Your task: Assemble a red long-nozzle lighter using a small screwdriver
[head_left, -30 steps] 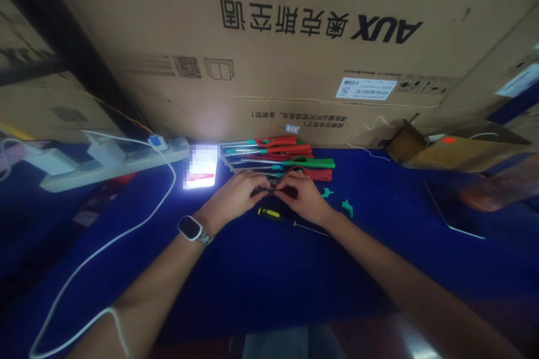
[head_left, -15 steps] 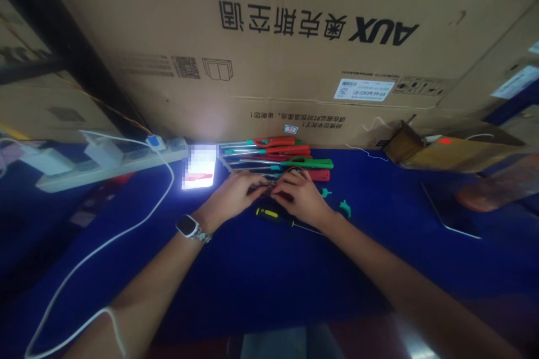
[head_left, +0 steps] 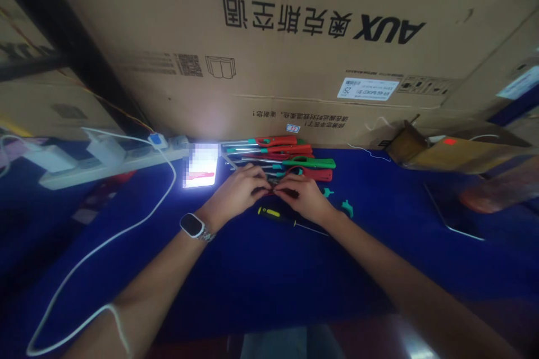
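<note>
"Blue covers the tabletop [head_left: 269, 280], and both bare hands meet above it. What does the left hand [head_left: 242, 186] have?"

"Its grip is narrow, thumb and fingers pinching one side of a small part [head_left: 273, 190]. The fingertips hide most of it, so its shape cannot be told."

"And the right hand [head_left: 304, 195]?"

"It pinches the other side, its grip just as narrow. The part sits between the two hands, on the near side of the long-nosed lighters [head_left: 309, 162], whose handles are red and green."

"What lies nearest the person?"

"A black and yellow screwdriver [head_left: 275, 215], just below the hands, its shaft pointing right. Two small green pieces, a smaller one [head_left: 328, 193] and a curved one [head_left: 347, 208], lie beyond the right wrist."

"And farther out?"

"On the left, a lit screen [head_left: 202, 165] glows near a white power strip [head_left: 113, 168]. A dark flat device [head_left: 448, 210] lies well to the right. Behind everything stands a large cardboard box [head_left: 273, 67], its printing upside down."
</note>
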Tool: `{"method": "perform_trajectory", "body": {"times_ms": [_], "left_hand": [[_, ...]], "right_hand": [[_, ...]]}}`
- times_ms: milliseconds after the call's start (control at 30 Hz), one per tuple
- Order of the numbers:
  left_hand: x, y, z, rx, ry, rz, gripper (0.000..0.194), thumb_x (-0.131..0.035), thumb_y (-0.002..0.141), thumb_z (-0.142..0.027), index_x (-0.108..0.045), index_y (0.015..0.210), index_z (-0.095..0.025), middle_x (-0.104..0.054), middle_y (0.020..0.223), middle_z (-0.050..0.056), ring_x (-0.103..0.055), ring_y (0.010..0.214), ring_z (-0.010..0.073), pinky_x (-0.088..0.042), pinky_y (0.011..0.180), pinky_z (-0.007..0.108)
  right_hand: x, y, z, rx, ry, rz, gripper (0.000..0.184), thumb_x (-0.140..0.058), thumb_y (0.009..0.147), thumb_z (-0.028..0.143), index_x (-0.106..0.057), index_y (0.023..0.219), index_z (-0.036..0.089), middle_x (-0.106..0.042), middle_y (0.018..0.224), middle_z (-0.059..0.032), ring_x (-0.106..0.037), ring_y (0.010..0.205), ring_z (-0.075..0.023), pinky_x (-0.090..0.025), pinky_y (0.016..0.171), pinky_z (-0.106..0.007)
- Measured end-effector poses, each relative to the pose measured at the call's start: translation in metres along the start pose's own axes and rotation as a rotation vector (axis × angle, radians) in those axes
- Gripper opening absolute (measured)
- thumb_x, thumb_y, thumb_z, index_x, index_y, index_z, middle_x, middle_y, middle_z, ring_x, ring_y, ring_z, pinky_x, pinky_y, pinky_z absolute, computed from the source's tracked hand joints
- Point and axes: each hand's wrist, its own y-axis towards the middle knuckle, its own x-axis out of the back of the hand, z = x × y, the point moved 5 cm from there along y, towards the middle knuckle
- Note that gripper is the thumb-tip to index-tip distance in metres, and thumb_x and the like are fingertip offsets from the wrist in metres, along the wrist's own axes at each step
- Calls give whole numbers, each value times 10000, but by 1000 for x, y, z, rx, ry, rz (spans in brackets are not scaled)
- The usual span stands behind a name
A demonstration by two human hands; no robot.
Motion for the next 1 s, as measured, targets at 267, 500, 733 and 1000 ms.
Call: {"method": "perform_trajectory", "body": {"times_ms": [267,500,733,1000], "left_hand": [[-1,-1,-2,-4,44,13,173,-585,941,-205,-736,1023,-224,-658,995,44,-564,960,215,-467,878,399],[-1,1,-3,-33,47,46,210,-598,925,-148,-720,1077,-223,-695,958,33,-594,947,213,-462,892,395],[-4,2,3,-39,-64,30,170,-627,908,-133,-740,1012,-206,-729,925,37,-644,901,196,-481,900,391],[1,0,8,-66,-131,-27,158,-624,929,-185,-757,1005,-224,-741,918,35,-662,873,180,-506,828,345]], "right_hand": [[1,-2,2,72,-80,76,185,-598,933,157,-756,983,239,-729,967,-55,-675,889,-193,-555,821,-374],[3,-3,8,94,-70,85,232,-558,937,137,-753,1020,231,-700,1001,-73,-657,913,-200,-554,851,-392],[7,-4,-2,-69,74,56,205,-566,912,153,-743,1001,205,-692,963,-68,-667,827,-168,-559,763,-335],[7,-6,-10,-175,219,131,332,-618,844,101,-658,1160,196,-691,977,-51,-658,876,-158,-553,810,-321]]}}
